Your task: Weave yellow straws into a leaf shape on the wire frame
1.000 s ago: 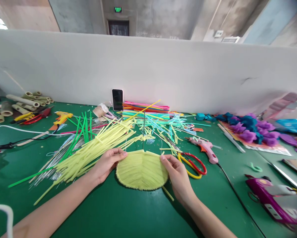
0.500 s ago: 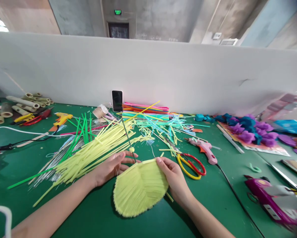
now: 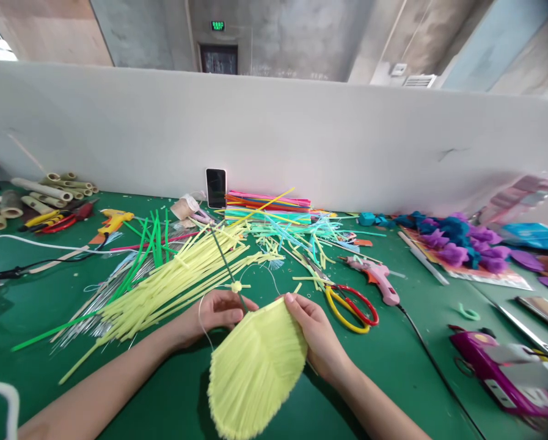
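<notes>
A pale yellow-green fuzzy leaf (image 3: 258, 373), made of pipe cleaners laid side by side, hangs tilted in front of me. My right hand (image 3: 313, 324) pinches its upper right edge between thumb and fingers. At the leaf's upper left, my left hand (image 3: 221, 310) closes its thumb and fingers around the lower part of a dark green stem (image 3: 223, 256). A small yellow bead-like knot (image 3: 236, 286) sits on that stem, just above the fingers. Fine pale wire (image 3: 201, 315) curves past my left hand. The stem's lower end is hidden behind the leaf.
Loose yellow pipe cleaners (image 3: 177, 281) lie beyond my left arm. Scissors (image 3: 351, 308) and a pink glue gun (image 3: 374, 275) rest to the right, with a yellow glue gun (image 3: 114, 221) at left. A phone (image 3: 216, 187) leans against the white partition (image 3: 274, 134).
The leaf has tilted, its lower tip moving down and slightly left. My left fingers, more spread before, have closed in at the stem, which leans further left. My right hand keeps its pinch.
</notes>
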`<action>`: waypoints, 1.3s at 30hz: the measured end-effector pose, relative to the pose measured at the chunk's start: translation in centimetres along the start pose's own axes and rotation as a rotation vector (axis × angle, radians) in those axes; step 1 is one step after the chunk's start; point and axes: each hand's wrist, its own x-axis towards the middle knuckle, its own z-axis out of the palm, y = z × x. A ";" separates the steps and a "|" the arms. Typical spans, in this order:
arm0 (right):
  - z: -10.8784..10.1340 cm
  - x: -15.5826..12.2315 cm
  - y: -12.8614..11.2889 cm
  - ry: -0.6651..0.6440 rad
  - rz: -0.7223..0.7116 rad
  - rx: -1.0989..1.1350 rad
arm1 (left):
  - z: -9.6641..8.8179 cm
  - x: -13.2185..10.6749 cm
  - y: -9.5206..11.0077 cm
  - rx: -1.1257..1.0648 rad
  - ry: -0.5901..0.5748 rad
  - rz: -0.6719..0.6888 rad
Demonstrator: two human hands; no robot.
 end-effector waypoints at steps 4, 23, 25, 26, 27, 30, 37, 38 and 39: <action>-0.1 0.2 0.5 0.001 -0.067 -0.200 | 0.6 0.4 -0.6 0.228 -0.005 0.062; -8.6 2.9 -2.4 0.680 -0.656 -1.742 | 0.0 0.6 -0.8 0.350 -0.038 0.026; -8.2 2.9 -2.3 0.612 -0.658 -1.697 | 0.0 0.6 -0.9 0.331 -0.026 0.015; -7.9 2.9 -2.3 0.566 -0.659 -1.668 | 0.0 0.5 -0.9 0.315 -0.017 0.006; -7.6 2.8 -2.4 0.521 -0.662 -1.637 | 0.0 0.5 -1.0 0.295 -0.002 -0.005; -7.7 2.5 -2.9 0.464 -0.664 -1.571 | -0.1 0.4 -1.2 0.247 0.083 -0.038; -11.9 1.8 -3.6 0.559 -0.404 -1.719 | -0.1 0.8 -0.8 0.021 0.350 -0.048; -12.3 1.8 -3.6 0.526 -0.354 -1.715 | -0.1 0.9 -0.7 -0.021 0.358 -0.040; -12.4 1.7 -3.6 0.494 -0.320 -1.704 | -0.1 0.9 -0.7 -0.064 0.356 -0.031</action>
